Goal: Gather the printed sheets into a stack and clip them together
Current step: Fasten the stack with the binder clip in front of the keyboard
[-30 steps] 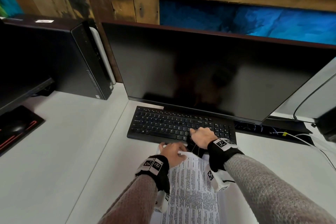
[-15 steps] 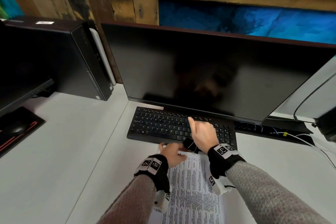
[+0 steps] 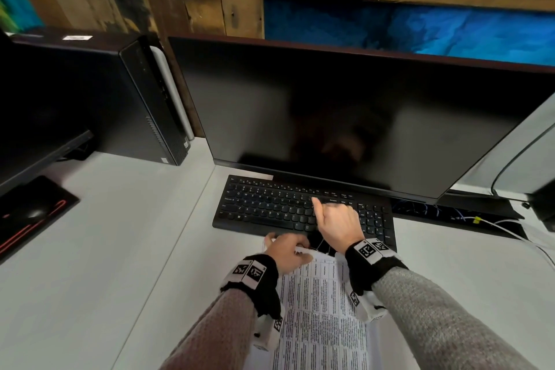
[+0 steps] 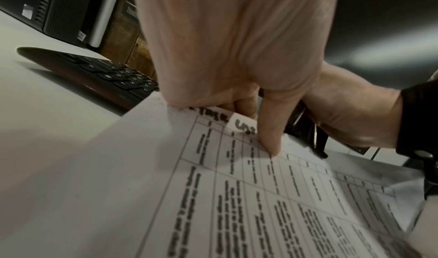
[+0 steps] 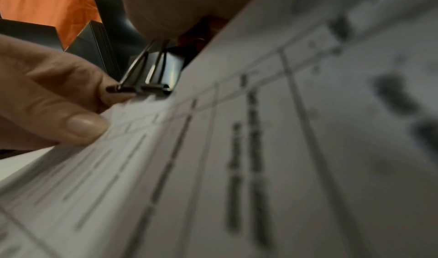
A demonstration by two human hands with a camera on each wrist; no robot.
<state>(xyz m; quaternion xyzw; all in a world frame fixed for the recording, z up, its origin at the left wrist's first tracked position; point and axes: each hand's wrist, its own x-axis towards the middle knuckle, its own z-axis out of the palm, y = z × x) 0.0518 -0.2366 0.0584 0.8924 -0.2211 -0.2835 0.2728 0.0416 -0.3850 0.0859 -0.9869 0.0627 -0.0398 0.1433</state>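
Desk [image 3: 105, 264], white and broad, carries everything in view; a dark monitor [image 3: 345, 117] stands at its back with a black keyboard [image 3: 270, 207] just in front, and a black computer tower [image 3: 126, 93] sits to the left.

Printed sheets [image 3: 321, 318] lie flat on the desk between the 2 forearms, their far edge reaching the near edge of the keyboard. The paper is white, ruled into a table of narrow columns filled with dense black text; the wrist views show some handwritten black marks along the top margin, and a lower sheet peeks out at the right side of the pile.

Left hand [image 3: 286, 252] rests on the top left part of the sheets, its fingers curled and a fingertip [image 4: 272, 142] pressing down on the paper near the top edge; how the thumb lies cannot be told.

Right hand [image 3: 339, 224] hovers over the top edge of the sheets and the right half of the keyboard, with the index finger stuck out over the keys. It pinches the wire handles of a black binder clip [image 5: 163, 71] from above. The clip sits at the top edge of the sheets, just beside the left fingertips; whether it already bites the paper cannot be told.
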